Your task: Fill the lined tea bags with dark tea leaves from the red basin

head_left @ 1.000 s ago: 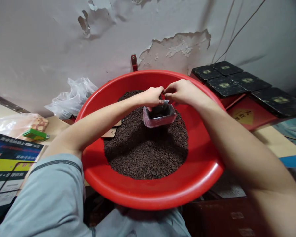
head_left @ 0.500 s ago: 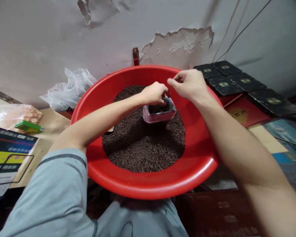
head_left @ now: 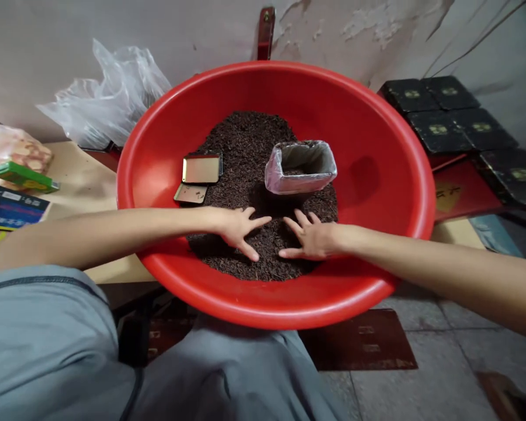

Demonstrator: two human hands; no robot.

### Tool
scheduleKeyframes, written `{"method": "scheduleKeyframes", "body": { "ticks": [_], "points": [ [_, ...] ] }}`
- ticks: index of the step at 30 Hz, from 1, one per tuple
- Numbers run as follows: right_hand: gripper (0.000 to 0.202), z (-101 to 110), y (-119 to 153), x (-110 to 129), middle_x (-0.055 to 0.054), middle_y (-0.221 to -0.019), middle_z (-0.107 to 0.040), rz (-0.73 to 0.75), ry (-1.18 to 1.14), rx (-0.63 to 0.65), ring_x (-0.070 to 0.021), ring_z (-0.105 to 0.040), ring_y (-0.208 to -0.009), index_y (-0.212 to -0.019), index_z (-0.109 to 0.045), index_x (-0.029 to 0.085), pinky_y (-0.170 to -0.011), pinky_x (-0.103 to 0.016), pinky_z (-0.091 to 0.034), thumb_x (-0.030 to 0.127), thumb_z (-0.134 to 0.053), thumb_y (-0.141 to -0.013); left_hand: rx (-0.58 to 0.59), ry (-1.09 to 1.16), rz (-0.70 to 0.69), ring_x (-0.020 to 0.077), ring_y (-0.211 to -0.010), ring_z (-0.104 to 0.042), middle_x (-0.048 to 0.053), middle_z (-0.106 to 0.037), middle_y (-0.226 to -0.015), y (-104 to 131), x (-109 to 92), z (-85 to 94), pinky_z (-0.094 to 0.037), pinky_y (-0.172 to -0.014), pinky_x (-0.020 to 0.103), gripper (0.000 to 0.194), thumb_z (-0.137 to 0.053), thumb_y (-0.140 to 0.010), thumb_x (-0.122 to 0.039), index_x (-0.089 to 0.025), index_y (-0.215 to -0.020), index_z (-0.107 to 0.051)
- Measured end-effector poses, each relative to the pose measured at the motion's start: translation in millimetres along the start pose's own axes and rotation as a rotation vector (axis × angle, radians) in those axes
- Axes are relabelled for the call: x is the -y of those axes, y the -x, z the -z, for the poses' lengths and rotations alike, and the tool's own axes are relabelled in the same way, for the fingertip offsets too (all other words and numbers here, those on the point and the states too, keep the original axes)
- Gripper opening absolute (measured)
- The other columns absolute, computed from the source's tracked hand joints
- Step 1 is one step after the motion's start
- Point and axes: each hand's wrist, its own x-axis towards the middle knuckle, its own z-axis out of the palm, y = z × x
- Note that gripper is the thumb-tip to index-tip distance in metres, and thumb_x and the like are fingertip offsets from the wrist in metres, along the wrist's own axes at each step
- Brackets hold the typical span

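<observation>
Inside a large red basin (head_left: 263, 318) lies a bed of dark, loose leaf-like pieces (head_left: 241, 140). My left hand (head_left: 242, 229) is open with fingers spread on the near part of the bed. Facing it, my right hand (head_left: 309, 234) also has its fingers apart and holds nothing. Just beyond my hands stands a container with a plastic liner (head_left: 300, 169), its top open and some dark pieces inside. Two small shallow lids or trays (head_left: 201, 169) (head_left: 190, 193) rest at the left of the bed.
Black tins (head_left: 438, 130) stand at the right on a red box (head_left: 460, 187). At the left are a clear plastic bag (head_left: 114, 93), a green packet (head_left: 25, 175) and a printed box (head_left: 9, 210) on a wooden surface (head_left: 83, 175). A wall rises behind the basin.
Both hands have left the area at and above the lined container and come down, fingers now spread, onto the dark pieces nearer me. The view has shifted, showing both small trays.
</observation>
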Motion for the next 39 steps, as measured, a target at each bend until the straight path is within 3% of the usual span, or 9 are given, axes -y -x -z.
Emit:
{"method": "scheduleKeyframes", "body": {
  "ticks": [2, 4, 7, 12, 14, 19, 25, 34, 39],
  "points": [
    [0.128, -7.9, -4.5, 2.9, -0.024, -0.177, -0.003, -0.068, 0.028, 0.083, -0.0538, -0.013, -0.160, -0.172, -0.004, 0.014, -0.126, -0.065, -0.024, 0.094, -0.044, -0.081, 0.022, 0.018, 0.033, 0.0522, -0.162, -0.004, 0.021, 0.007, -0.178, -7.5, -3.6, -21.1, -0.029, -0.118, 0.076, 0.132, -0.080, -0.074, -0.071, -0.031, -0.172, -0.002],
    [0.135, -7.3, -5.3, 6.4, -0.026, -0.177, -0.002, -0.057, 0.033, 0.134, -0.0545, -0.012, -0.160, -0.172, -0.001, 0.012, -0.128, -0.062, -0.023, 0.099, -0.043, -0.077, 0.044, 0.034, 0.047, 0.0546, -0.161, 0.005, 0.018, 0.006, -0.179, -10.4, -8.4, -32.1, -0.025, -0.112, 0.085, 0.131, -0.080, -0.074, -0.072, -0.033, -0.172, -0.002],
    [0.142, 1.5, -4.7, 8.0, -0.029, -0.175, -0.009, 0.002, 0.045, 0.158, -0.0557, -0.017, -0.158, -0.172, -0.006, 0.009, -0.126, -0.061, -0.028, 0.098, -0.051, -0.072, 0.063, 0.036, 0.018, 0.0559, -0.160, -0.007, 0.019, -0.011, -0.179, -8.7, -14.6, -34.3, -0.031, -0.115, 0.079, 0.128, -0.080, -0.073, -0.072, -0.031, -0.172, -0.010],
    [0.135, 15.4, -4.9, 1.1, -0.029, -0.161, -0.039, 0.160, 0.136, 0.157, -0.0506, -0.045, -0.147, -0.167, -0.029, 0.006, -0.117, -0.055, -0.045, 0.080, -0.077, -0.065, 0.096, -0.022, -0.100, 0.0492, -0.151, -0.037, 0.023, -0.036, -0.168, -7.2, -15.6, -29.2, -0.043, -0.117, 0.057, 0.104, -0.077, -0.079, -0.069, -0.025, -0.165, -0.040],
    [0.136, 17.6, -4.7, 0.4, -0.031, -0.164, -0.036, 0.175, 0.151, 0.182, -0.0520, -0.041, -0.149, -0.167, -0.029, 0.004, -0.120, -0.055, -0.042, 0.077, -0.081, -0.064, 0.118, -0.013, -0.098, 0.0499, -0.151, -0.038, 0.025, -0.036, -0.168, -7.3, -15.2, -30.2, -0.045, -0.115, 0.056, 0.103, -0.074, -0.081, -0.071, -0.023, -0.165, -0.040],
    [0.148, 18.2, -3.1, 6.1, -0.036, -0.172, -0.008, 0.134, 0.061, 0.297, -0.0553, -0.020, -0.157, -0.170, -0.012, 0.003, -0.125, -0.059, -0.033, 0.076, -0.084, -0.063, 0.128, 0.017, -0.076, 0.0495, -0.157, -0.030, 0.027, -0.029, -0.171, -3.5, -19.5, -37.0, -0.042, -0.118, 0.057, 0.104, -0.066, -0.087, -0.073, -0.017, -0.168, -0.032],
    [0.150, 15.8, -2.9, 5.3, -0.034, -0.173, -0.005, 0.211, -0.018, 0.351, -0.0531, -0.012, -0.158, -0.169, -0.010, 0.002, -0.129, -0.057, -0.026, 0.073, -0.087, -0.061, 0.126, 0.117, -0.085, 0.0492, -0.151, -0.042, 0.028, -0.039, -0.166, -0.3, -22.3, -32.9, -0.047, -0.114, 0.058, 0.094, -0.070, -0.084, -0.069, -0.017, -0.160, -0.047],
    [0.151, 7.7, -2.9, 7.5, -0.036, -0.171, -0.009, 0.213, -0.125, 0.306, -0.0505, -0.016, -0.158, -0.168, -0.011, 0.001, -0.130, -0.051, -0.027, 0.065, -0.092, -0.059, 0.070, 0.167, -0.017, 0.0491, -0.148, -0.045, 0.030, -0.047, -0.159, -8.9, -27.3, -43.7, -0.044, -0.118, 0.055, 0.111, -0.076, -0.075, -0.071, -0.008, -0.159, -0.043],
    [0.150, 5.5, -2.8, 10.4, -0.035, -0.172, -0.007, 0.189, -0.160, 0.294, -0.0506, -0.017, -0.158, -0.169, -0.012, 0.001, -0.130, -0.051, -0.027, 0.057, -0.095, -0.058, 0.080, 0.253, 0.037, 0.0451, -0.144, -0.052, 0.026, -0.050, -0.158, -8.1, -30.8, -37.3, -0.048, -0.116, 0.051, 0.118, -0.087, -0.064, -0.064, -0.010, -0.159, -0.043]
  ]
}}
